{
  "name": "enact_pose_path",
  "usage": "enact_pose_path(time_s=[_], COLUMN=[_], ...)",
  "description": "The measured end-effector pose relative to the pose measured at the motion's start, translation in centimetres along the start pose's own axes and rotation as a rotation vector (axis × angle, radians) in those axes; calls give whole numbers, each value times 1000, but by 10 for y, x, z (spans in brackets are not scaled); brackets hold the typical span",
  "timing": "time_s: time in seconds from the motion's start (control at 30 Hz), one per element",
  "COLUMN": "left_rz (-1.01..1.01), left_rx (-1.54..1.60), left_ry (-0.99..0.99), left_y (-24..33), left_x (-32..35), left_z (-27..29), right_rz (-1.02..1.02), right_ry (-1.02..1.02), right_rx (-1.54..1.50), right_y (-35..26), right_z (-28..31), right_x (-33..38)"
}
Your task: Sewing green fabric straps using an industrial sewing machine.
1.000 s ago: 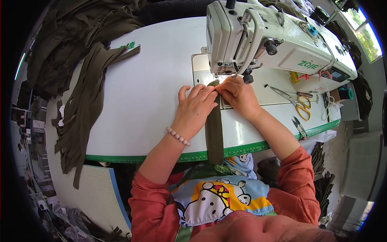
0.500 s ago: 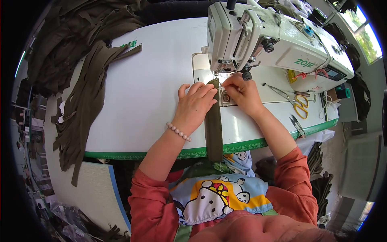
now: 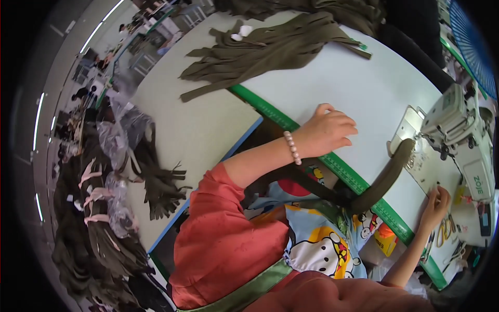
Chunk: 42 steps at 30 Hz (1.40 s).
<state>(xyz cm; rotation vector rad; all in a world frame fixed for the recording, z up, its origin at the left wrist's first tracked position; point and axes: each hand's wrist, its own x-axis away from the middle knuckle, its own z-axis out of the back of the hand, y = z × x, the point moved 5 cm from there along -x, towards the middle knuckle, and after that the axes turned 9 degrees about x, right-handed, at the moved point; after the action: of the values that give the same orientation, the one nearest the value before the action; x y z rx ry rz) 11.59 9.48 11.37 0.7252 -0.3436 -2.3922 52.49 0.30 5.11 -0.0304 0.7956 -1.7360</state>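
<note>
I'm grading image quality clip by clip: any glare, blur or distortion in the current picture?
Head view: fisheye distortion, black corners; head view: strip lights at left glare white; head view: distant background at upper left looks soft; head view: left hand and bracelet read clearly.

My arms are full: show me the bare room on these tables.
White table: a broad bare patch between the upper strips, the left hand and the machine. Side table: a bare patch between the upper strips, lower strips and blue edge. Crowded: beside the machine, with the right hand and scissors close together.
</note>
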Motion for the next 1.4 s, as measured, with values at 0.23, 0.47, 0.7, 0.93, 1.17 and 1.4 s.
enact_pose_path(time_s=[0.23,0.47,0.7,0.93,1.17,1.4], left_rz=[796,1710,1842,1743,1391,1098], left_rx=[-367,-1103,-1036,-1321,-1278,247], left_ry=[319,392,468,380,395,1173], left_y=[-92,-112,-134,-155,-158,-116], left_x=[194,406,454,445,370,259], left_z=[146,248,255,253,226,212], right_rz=[179,226,268,306,320,426], right_ry=[157,96,104,107,91,321], right_rx=[148,234,279,300,319,304], right_y=[-7,3,-17,-15,-23,-54], right_z=[4,-10,-4,-3,-2,12], right_x=[9,5,10,11,11,11])
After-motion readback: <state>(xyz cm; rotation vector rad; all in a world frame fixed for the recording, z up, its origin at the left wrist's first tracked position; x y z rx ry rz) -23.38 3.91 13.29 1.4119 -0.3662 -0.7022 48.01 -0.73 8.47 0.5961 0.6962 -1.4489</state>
